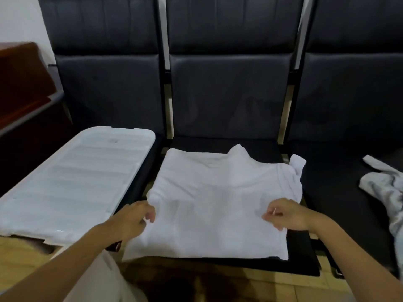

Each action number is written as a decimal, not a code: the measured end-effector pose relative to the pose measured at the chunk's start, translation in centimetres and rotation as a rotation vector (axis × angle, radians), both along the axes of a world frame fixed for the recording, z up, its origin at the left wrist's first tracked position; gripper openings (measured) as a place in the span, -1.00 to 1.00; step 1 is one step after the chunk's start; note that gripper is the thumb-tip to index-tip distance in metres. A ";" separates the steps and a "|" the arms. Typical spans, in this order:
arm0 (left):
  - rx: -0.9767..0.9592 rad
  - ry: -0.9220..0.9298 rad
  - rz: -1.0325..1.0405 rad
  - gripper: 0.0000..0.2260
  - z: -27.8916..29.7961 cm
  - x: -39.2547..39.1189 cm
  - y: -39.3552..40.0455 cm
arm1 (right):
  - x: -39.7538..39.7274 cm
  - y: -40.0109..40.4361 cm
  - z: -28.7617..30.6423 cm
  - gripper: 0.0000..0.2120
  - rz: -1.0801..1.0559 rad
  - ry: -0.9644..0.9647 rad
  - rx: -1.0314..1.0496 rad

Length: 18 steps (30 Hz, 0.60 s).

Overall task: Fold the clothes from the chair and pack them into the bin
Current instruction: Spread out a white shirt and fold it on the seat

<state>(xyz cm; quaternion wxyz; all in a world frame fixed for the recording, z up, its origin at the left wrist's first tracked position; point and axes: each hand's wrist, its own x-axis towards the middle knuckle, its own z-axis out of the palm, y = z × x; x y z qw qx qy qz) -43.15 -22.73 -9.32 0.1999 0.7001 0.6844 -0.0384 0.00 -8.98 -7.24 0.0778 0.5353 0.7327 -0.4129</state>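
A white garment point(218, 197) lies spread flat on the middle black chair seat point(301, 258), its near hem hanging a little over the front edge. My left hand point(137, 219) pinches the cloth at its left side. My right hand point(285, 214) pinches the cloth at its right side, fingers closed on a fold. A white plastic bin point(72, 182) with its ribbed lid on rests on the left seat. A crumpled light grey garment point(386, 190) lies on the right seat.
Dark padded chair backs point(229, 83) rise behind all three seats. A dark red wooden piece of furniture point(24, 83) stands at the far left. Light wooden floor point(272, 288) shows below the seats, and my light trouser leg point(98, 280) is at the bottom.
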 end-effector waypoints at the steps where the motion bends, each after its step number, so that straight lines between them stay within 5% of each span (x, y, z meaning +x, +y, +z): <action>1: 0.007 -0.023 -0.003 -0.60 0.2 1.1 1.4 | 0.1 0.6 -0.3 -0.70 -0.076 -0.042 0.088; 4: 0.024 -0.120 -0.019 -0.75 0.5 6.2 6.3 | 0.9 2.3 -1.5 -0.69 -0.251 -0.299 0.281; 7: 0.068 -0.202 -0.073 -0.80 0.3 11.6 11.8 | 1.8 4.2 -2.9 -0.41 -0.435 -0.340 0.204; 11: 0.112 -0.232 -0.168 -0.88 -0.1 19.1 19.0 | 2.5 6.9 -4.2 -0.18 -0.774 0.014 -0.030; 18: 0.110 -0.087 -0.229 -0.54 -1.5 27.4 30.5 | 1.9 9.3 -5.4 -0.61 -1.352 0.701 0.098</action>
